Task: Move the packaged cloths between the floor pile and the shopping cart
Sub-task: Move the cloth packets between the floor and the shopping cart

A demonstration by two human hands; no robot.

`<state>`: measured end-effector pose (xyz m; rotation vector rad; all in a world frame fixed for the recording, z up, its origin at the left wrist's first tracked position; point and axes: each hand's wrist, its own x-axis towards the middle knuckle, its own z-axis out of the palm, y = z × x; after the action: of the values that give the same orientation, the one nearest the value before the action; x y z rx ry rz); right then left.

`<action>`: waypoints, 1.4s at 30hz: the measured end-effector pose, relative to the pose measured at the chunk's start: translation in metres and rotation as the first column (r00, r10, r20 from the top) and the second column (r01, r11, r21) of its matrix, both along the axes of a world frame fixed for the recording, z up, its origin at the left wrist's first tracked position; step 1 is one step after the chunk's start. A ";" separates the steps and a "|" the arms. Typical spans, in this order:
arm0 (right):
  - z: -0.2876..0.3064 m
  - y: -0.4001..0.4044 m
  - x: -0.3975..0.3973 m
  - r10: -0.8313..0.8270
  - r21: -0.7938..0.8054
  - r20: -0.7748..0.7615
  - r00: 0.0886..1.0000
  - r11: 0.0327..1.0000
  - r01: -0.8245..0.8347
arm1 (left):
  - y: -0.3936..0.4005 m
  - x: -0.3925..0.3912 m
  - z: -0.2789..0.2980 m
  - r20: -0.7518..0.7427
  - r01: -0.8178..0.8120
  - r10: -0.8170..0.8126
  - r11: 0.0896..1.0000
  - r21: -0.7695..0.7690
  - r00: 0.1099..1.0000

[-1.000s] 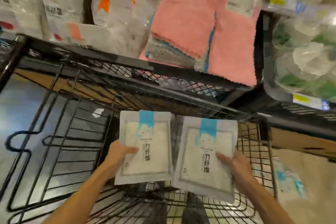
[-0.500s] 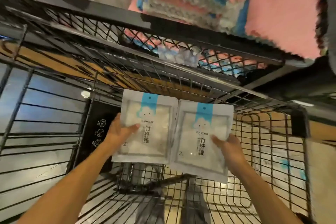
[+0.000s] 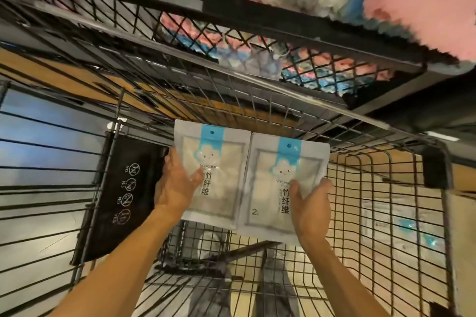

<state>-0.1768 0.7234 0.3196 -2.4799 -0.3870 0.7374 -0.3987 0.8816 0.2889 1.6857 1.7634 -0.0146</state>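
Packaged cloths, one flat pack (image 3: 215, 175) in the left hand (image 3: 175, 185) and one (image 3: 283, 185) in the right hand (image 3: 310, 211), had sunk since a second earlier from level with the shopping cart (image 3: 386, 213) rim to inside its basket, so I judged a drop-off into the cart was near. Each hand gripped its pack by the outer edge, thumb across the front. Both packs hung side by side, edges touching, long axes running toward the cart's far wall, blue header strips leading.
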 end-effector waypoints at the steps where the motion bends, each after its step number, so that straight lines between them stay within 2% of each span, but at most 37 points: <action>1: 0.000 0.001 -0.001 -0.007 0.007 0.034 0.999 1.000 0.007 | -0.002 0.002 -0.001 -0.039 0.022 -0.021 1.000 0.014 0.999; 4: -0.003 0.005 0.002 0.080 -0.093 0.197 0.977 0.994 -0.063 | -0.004 0.003 -0.006 -0.227 0.286 -0.242 0.940 0.186 0.943; 8: -0.003 0.011 0.012 0.324 -0.376 0.296 0.899 0.904 -0.202 | 0.003 -0.003 -0.001 -0.510 0.585 -0.454 0.802 0.125 0.731; 10: 0.007 0.012 0.018 0.490 -0.494 0.292 0.821 0.813 -0.309 | 0.007 -0.004 0.006 -0.568 0.665 -0.516 0.743 0.075 0.641; 11: 0.014 0.012 0.021 0.557 -0.527 0.276 0.783 0.769 -0.362 | 0.007 -0.004 0.012 -0.566 0.679 -0.536 0.732 0.058 0.626; 15: 0.049 0.003 0.033 0.681 -0.550 0.203 0.703 0.674 -0.494 | 0.011 -0.002 0.050 -0.494 0.621 -0.521 0.782 0.051 0.696; 18: 0.083 -0.004 0.041 0.707 -0.541 0.193 0.681 0.655 -0.527 | 0.013 0.000 0.091 -0.489 0.634 -0.541 0.773 0.031 0.684; 25: 0.185 0.001 0.058 0.686 -0.476 0.285 0.669 0.708 -0.522 | 0.002 0.019 0.197 -0.550 0.697 -0.540 0.708 0.112 0.637; 29: 0.249 0.000 0.070 0.664 -0.398 0.305 0.682 0.740 -0.543 | -0.003 0.043 0.268 -0.555 0.703 -0.520 0.690 0.174 0.649; 36: 0.357 -0.010 0.102 0.656 -0.332 0.415 0.630 0.754 -0.566 | -0.001 0.079 0.382 -0.594 0.703 -0.451 0.647 0.297 0.666; 39: 0.401 -0.018 0.118 0.632 -0.329 0.470 0.616 0.773 -0.542 | -0.001 0.102 0.423 -0.555 0.698 -0.467 0.634 0.333 0.689; 42: 0.438 -0.032 0.132 0.572 -0.307 0.530 0.626 0.818 -0.487 | -0.006 0.125 0.463 -0.545 0.697 -0.452 0.578 0.423 0.706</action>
<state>-0.0448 0.6915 0.7578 -2.7000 -1.4090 0.1249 -0.2741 0.8757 0.7524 2.8897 1.4247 -0.0916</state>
